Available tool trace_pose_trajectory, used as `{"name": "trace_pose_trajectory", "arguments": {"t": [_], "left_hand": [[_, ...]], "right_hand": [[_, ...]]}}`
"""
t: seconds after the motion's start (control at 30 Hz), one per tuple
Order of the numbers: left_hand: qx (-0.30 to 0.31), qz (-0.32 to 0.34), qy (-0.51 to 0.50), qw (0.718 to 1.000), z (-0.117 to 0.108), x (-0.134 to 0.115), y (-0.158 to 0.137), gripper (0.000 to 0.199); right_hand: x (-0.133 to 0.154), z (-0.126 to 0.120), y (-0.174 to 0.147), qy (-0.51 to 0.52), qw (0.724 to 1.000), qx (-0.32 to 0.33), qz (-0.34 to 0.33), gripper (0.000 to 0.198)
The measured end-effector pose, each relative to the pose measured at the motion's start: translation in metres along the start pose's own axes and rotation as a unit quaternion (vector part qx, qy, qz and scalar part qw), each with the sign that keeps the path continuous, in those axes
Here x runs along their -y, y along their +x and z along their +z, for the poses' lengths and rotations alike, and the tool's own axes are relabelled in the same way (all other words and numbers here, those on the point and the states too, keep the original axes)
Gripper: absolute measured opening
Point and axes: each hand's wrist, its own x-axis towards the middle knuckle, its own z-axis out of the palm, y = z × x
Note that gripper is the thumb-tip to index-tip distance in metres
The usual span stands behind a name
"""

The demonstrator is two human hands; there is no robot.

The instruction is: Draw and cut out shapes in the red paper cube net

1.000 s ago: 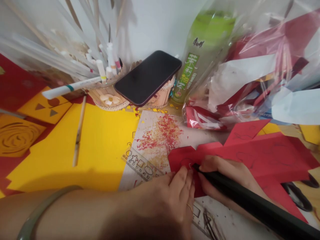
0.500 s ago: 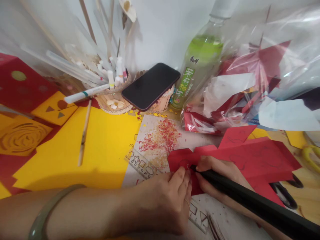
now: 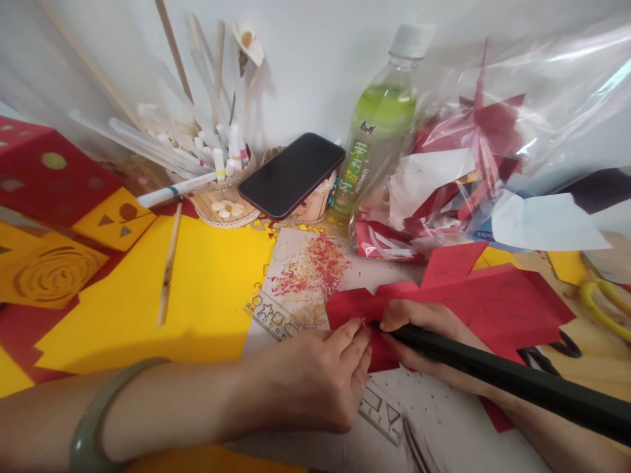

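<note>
My right hand (image 3: 419,335) is closed around a long black pen-shaped tool (image 3: 493,368), held at a low slant. Its dark tip meets a red paper cutout (image 3: 513,305) beside a small pale curved mark. Just left of that tip, my left hand (image 3: 325,374) lies on the same paper with its fingers stretched out and pressing down. Flaps branch off the cutout, and faint drawn lines show on it. A clear stencil ruler (image 3: 379,414) runs partly beneath my left hand, its middle hidden.
Yellow card (image 3: 207,276) lies to the left with a thin wooden stick (image 3: 170,263) on it. Behind stand a phone (image 3: 293,174) on a basket, markers, a drink bottle (image 3: 367,131) and a plastic bag of scraps (image 3: 444,190). Paper bits (image 3: 320,266) dot the table; yellow-handled scissors (image 3: 606,305) lie right.
The view has shifted slightly, so most things on the right sit further left. Both hands keep their places on the red paper, and the tool's tip stays close to the pale mark.
</note>
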Motion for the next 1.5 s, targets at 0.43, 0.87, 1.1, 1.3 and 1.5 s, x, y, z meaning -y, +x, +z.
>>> {"name": "trace_pose_trajectory", "arguments": {"t": [0.43, 0.87, 1.1, 1.3, 1.5], "left_hand": [[0.017, -0.001, -0.003, 1.0, -0.003, 0.001, 0.001, 0.025], [0.019, 0.005, -0.012, 1.0, -0.004, 0.002, 0.001, 0.027], [0.014, -0.001, -0.014, 1.0, -0.004, 0.002, 0.003, 0.026], [0.015, 0.007, -0.012, 1.0, -0.004, 0.002, 0.003, 0.024], [0.015, 0.004, -0.015, 1.0, -0.004, 0.002, 0.001, 0.025]], "right_hand": [[0.001, 0.0, 0.0, -0.023, 0.999, -0.005, -0.038, 0.021], [0.009, -0.004, -0.001, -0.102, 0.992, 0.038, -0.072, 0.028], [0.011, -0.002, 0.0, -0.077, 0.995, 0.013, -0.064, 0.026], [0.005, 0.001, -0.005, -0.06, 0.997, 0.012, -0.052, 0.026], [0.006, -0.002, -0.002, -0.091, 0.991, 0.023, -0.097, 0.023]]}}
